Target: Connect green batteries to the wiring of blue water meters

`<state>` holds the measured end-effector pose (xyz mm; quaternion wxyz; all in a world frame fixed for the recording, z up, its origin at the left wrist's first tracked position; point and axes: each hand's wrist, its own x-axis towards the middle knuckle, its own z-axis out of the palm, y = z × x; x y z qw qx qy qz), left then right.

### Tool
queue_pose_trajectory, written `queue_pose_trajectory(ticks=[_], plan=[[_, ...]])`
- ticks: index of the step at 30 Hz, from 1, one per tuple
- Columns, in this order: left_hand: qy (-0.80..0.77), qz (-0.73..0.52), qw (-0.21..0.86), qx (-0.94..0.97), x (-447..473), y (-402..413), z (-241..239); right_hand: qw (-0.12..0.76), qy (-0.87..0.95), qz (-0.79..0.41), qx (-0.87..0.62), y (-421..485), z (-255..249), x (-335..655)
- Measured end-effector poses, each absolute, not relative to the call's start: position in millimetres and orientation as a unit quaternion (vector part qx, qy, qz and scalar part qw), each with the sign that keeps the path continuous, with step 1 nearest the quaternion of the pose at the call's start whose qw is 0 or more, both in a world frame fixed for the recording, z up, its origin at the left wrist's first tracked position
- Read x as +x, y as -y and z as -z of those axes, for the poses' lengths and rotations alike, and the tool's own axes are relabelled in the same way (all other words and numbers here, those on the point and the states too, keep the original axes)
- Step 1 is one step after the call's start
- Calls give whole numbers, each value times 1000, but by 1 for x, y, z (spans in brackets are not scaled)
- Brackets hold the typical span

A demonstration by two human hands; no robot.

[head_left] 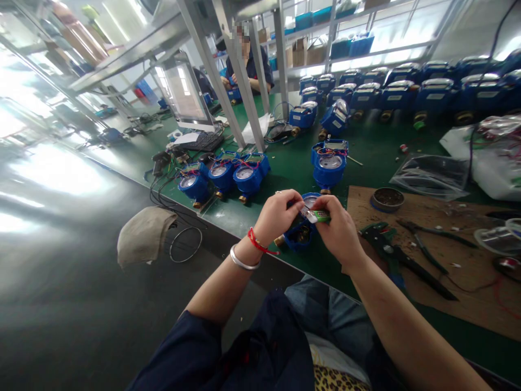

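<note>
My right hand (336,225) is closed on a small green-and-white cylinder (321,216) with a printed label, which looks like a battery. My left hand (280,214), with a red cord and a silver bangle at the wrist, pinches what seems to be a thin dark wire near the cylinder's white end. Under both hands a blue water meter (300,237) lies at the bench edge, its lower housing open and partly hidden. Just beyond stands another blue meter (329,168) with coloured wires on top.
Several blue meters (246,176) stand left, with more rows (435,95) behind. Green-handled wire strippers (386,247), pliers (425,244) and a round tin (388,200) lie on cardboard (362,203). A metal post (254,108), monitor (185,92) and plastic bags (433,174) stand about. A co-worker (260,70) sits opposite.
</note>
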<state>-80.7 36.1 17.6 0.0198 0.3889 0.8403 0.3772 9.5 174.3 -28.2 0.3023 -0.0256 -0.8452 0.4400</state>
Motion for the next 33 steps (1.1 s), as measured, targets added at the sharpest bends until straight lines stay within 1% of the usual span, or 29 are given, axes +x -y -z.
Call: queue_pose_trajectory(ticks=[6,12,15,21,29,33], plan=[[-833,-397,29,383,-82,-34,-17,301,843,-445,-30,-174,28,11],[-794,-473,98,368,-89,-30,-14,290,839,-458,-43,-177,31,12],[-788,-481,107,370,-90,-29,-14,286,833,-471,-46,-177,32,12],[-792,-434,78,422,-89,-27,-18,286,833,-472,-32,-177,30,13],[-779,-332,-7,532,-96,-30,-17,308,843,-440,-14,-176,35,13],[-772,-268,-23,576,-101,-29,-17,308,847,-432,-12,-176,36,11]])
